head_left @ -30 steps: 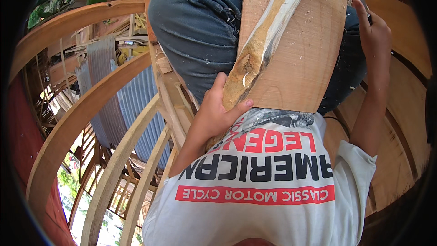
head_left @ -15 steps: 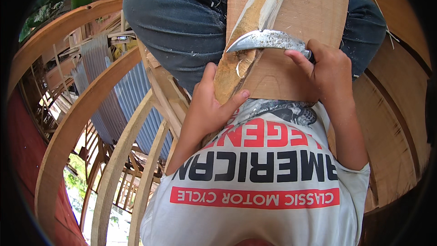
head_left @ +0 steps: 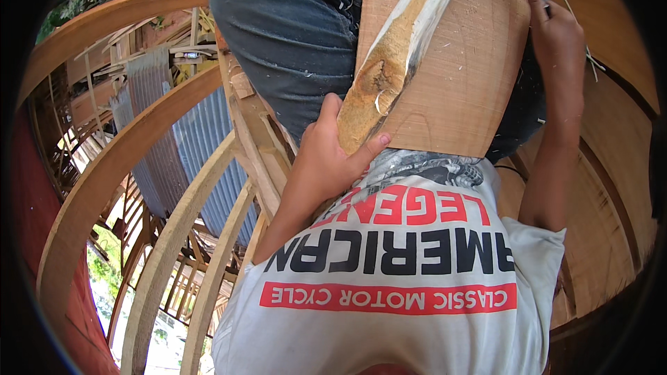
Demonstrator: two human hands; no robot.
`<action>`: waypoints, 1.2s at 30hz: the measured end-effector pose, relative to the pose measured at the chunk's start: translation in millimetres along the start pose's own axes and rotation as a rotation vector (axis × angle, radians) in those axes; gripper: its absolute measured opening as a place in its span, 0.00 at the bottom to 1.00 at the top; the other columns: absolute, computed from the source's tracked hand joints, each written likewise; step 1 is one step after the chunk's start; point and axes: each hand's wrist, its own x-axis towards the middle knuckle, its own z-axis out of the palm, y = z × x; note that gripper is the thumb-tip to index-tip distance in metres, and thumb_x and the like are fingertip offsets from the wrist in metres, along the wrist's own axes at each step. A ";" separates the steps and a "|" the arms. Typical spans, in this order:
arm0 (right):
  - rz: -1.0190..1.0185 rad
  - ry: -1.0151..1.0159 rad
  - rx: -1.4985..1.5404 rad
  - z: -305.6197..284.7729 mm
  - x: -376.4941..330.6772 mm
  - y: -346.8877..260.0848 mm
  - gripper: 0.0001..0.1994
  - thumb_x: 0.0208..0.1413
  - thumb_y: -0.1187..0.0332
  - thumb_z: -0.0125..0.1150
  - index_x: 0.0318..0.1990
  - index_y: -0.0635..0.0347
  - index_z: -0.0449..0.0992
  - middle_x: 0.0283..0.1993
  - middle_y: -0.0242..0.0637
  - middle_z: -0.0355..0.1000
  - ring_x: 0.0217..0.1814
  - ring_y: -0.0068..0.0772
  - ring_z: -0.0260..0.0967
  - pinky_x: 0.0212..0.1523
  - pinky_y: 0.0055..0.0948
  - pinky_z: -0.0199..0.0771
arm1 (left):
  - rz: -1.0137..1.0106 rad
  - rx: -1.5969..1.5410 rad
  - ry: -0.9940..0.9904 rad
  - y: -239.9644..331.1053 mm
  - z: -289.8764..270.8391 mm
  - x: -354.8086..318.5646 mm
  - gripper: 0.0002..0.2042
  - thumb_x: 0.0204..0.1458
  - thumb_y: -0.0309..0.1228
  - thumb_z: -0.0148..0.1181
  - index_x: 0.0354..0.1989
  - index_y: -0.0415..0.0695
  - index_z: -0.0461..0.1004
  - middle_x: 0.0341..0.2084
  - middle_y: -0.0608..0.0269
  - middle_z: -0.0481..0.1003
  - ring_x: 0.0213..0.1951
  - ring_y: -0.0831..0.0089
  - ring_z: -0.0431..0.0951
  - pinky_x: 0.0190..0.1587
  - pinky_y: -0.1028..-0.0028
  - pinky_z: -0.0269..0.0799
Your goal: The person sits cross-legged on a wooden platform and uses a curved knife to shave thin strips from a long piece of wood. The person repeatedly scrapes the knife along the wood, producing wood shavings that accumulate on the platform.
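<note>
Holding: my left hand [head_left: 326, 160] was closed around the near end of the rough wood stick [head_left: 396, 62], thumb on top and fingers under it.
Stick position: it lay on the flat wooden board [head_left: 465, 76] on my lap, near the board's left edge.
Long axis: it ran from my left hand, at the board's near left corner, up and slightly right toward the far edge.
Right hand: my right hand [head_left: 559, 35] was at the board's far right edge, fingers curled on a thin dark tool handle [head_left: 542, 7]; the blade was out of view.
Nearer hand: the left one; the right was well apart from the stick.
Around: my dark trousers [head_left: 292, 35], white printed shirt [head_left: 417, 271], curved wooden beams [head_left: 125, 160] at the left.
</note>
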 end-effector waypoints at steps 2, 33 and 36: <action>0.213 0.003 -0.075 -30.3 21.6 44.8 0.40 0.56 0.29 0.46 0.24 0.66 0.76 0.15 0.34 0.63 0.19 0.27 0.61 0.23 0.32 0.60 | -0.002 0.040 -0.063 9.6 -4.1 1.2 0.23 0.49 0.39 0.67 0.43 0.35 0.63 0.32 0.47 0.77 0.38 0.64 0.79 0.40 0.68 0.73; -0.118 -0.046 -0.131 -2.9 -8.4 -11.4 0.38 0.53 0.30 0.49 0.26 0.65 0.78 0.21 0.52 0.73 0.26 0.52 0.75 0.32 0.42 0.74 | -0.116 0.258 0.048 15.1 4.6 -1.0 0.24 0.47 0.41 0.70 0.39 0.39 0.61 0.26 0.40 0.76 0.33 0.45 0.81 0.32 0.60 0.73; 0.092 -0.083 -0.108 -28.5 37.7 50.0 0.39 0.57 0.32 0.46 0.25 0.68 0.76 0.20 0.54 0.70 0.26 0.54 0.72 0.31 0.42 0.70 | -0.097 0.299 -0.015 13.4 -0.5 3.2 0.25 0.47 0.42 0.69 0.39 0.39 0.61 0.25 0.40 0.76 0.33 0.44 0.81 0.33 0.59 0.73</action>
